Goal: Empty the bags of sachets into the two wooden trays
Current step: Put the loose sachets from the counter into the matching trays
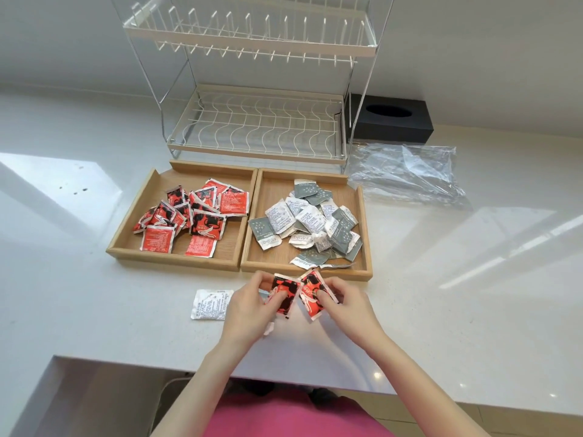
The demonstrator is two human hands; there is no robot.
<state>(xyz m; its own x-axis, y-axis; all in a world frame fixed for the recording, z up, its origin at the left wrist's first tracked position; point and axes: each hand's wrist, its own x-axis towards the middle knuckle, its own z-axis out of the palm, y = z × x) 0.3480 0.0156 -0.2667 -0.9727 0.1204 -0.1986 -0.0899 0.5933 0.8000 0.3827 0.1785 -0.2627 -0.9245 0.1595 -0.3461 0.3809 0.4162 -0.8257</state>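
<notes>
Both forearms reach in from the near edge of the white table (94,310) and meet just in front of the two wooden trays. The left hand (249,307) is turned palm down, its fingers (277,297) curled round a red-and-black sachet (284,294), thumb on the far edge. The right hand (344,302) mirrors it, its fingers (320,294) bent and pinching a second red sachet (310,298); the two sachets tilt toward each other and touch or nearly touch at their top corners. A white scrap shows under the left hand, too hidden to tell what it is.

Just left of the left hand a white sachet (209,304) lies flat on the table. The left tray (126,244) holds a heap of red sachets (192,216); the right tray (367,269), touching it side by side, holds grey and white sachets (312,222). Beyond the right tray, to the far right, lies an emptied clear plastic bag (407,171). Behind the trays stands a two-tier wire dish rack (255,127), with a black tissue box (391,121) to its right.
</notes>
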